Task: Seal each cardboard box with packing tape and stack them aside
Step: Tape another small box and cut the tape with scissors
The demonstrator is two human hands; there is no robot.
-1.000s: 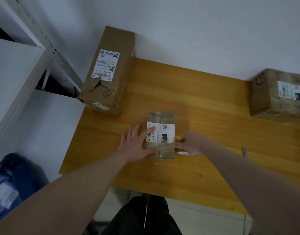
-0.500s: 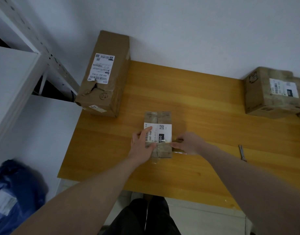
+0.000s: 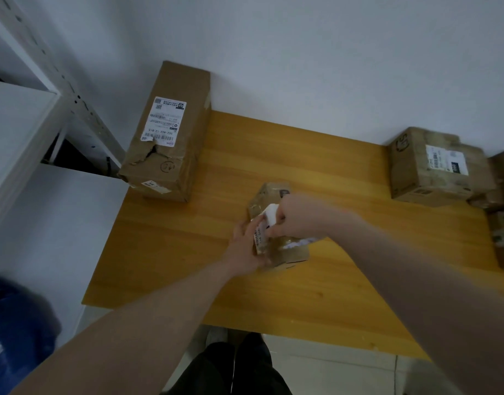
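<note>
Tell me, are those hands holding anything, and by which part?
Both hold the small cardboard box. The left hand grips its left side; the right hand has its fingers curled over the top, at the white label.

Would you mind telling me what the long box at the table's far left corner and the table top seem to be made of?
The long box looks like brown corrugated cardboard, matte: it is creased and torn just below its white paper label. The table top looks like wood or wood-look laminate, with a smooth honey-yellow finish and lengthwise grain streaks; which of the two cannot be told.
</note>
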